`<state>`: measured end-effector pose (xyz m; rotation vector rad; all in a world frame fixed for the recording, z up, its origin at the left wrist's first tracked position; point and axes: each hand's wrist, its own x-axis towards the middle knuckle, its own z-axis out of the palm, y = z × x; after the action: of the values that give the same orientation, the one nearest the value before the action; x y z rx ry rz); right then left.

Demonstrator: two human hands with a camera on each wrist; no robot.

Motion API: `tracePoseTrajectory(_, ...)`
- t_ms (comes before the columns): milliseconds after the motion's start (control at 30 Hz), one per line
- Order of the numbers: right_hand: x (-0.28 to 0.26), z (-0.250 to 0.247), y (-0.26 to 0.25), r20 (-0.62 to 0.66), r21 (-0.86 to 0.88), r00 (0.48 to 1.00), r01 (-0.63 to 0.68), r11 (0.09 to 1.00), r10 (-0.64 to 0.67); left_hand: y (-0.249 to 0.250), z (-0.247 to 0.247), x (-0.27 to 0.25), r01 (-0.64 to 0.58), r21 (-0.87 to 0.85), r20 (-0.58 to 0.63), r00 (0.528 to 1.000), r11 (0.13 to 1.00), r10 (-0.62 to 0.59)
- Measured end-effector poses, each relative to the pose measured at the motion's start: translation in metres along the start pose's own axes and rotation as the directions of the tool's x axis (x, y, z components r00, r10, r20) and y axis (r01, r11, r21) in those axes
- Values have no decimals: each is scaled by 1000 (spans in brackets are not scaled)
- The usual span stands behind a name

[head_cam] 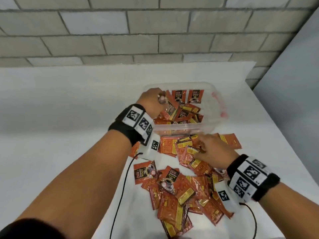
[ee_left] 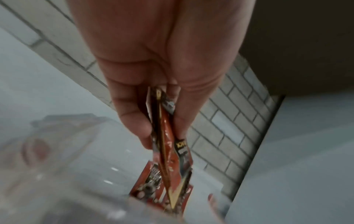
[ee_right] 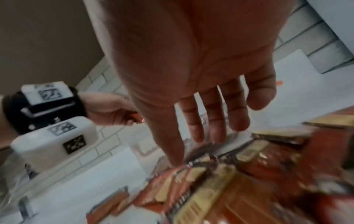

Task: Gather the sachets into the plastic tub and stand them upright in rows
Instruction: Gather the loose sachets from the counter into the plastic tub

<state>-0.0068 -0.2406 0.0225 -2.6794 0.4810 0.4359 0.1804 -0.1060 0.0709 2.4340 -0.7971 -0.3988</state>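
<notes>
Two hands are at work from where I watch. On the head view, my left hand (head_cam: pixel 151 100) is over the clear plastic tub (head_cam: pixel 179 127), fingers pinched on a small bunch of held sachets (head_cam: pixel 171 105) hanging edge-down inside its left part. Two upright sachets (head_cam: pixel 187 97) stand against the tub's far wall, and more lie jumbled on its floor. My right hand (head_cam: pixel 215 150) sits just in front of the tub's near wall, on the loose pile of sachets (head_cam: pixel 177 190) spread across the white table (head_cam: pixel 60 118); the fingers are spread, though motion blur hides whether they touch one.

From the left wrist, the thumb and fingers (ee_left: pixel 134 121) clamp the held bunch between them, its edges facing the camera, with other sachets blurred below and the tub's clear wall in the foreground.

From the right wrist, the palm faces down with fingers (ee_right: pixel 214 121) straight and parted, holding nothing, just above the blurred pile. The left hand shows at the left edge, a red packet tip at its fingers.
</notes>
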Motion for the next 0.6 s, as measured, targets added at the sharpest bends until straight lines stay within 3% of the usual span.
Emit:
tracePoseTrajectory(67, 0, 9, 2, -8, -51, 1000, 13, 999, -13, -1, 8, 1, 17, 42, 78, 997, 999, -20)
tracePoseTrajectory(133, -2, 14, 4, -22, -19, 999, 35, 999, -36, -13, 7, -5, 32, 66, 62, 997, 997, -36)
tracePoseTrajectory(200, -5, 19, 8, -12, -58, 998, 63, 996, -64, -32, 0, -14, 69, 11, -63, 996, 998, -68)
tracePoseTrajectory(300, -6, 25, 12, 39, -144, 995, 100, 985, -95, -73, -6, -36, 162, -127, -259, 947, 979, -190)
tracePoseTrajectory(367, -5, 28, 10, 65, -186, 993, 111, 976, -101, -102, 0, -52, 296, -118, -213, 925, 948, -315)
tracePoseTrajectory(433, -4, 29, 7, 81, -199, 993, 106, 974, -92, -125, 12, -64, 436, 14, -56, 899, 900, -435)
tracePoseTrajectory(500, -3, 30, 3, 88, -183, 993, 95, 978, -80, -136, 24, -72, 467, 169, 27, 878, 868, -478)
tracePoseTrajectory(600, -2, 30, 0, 110, -112, 993, 64, 992, -51, -141, 31, -77, 448, 183, -6, 891, 875, -455)
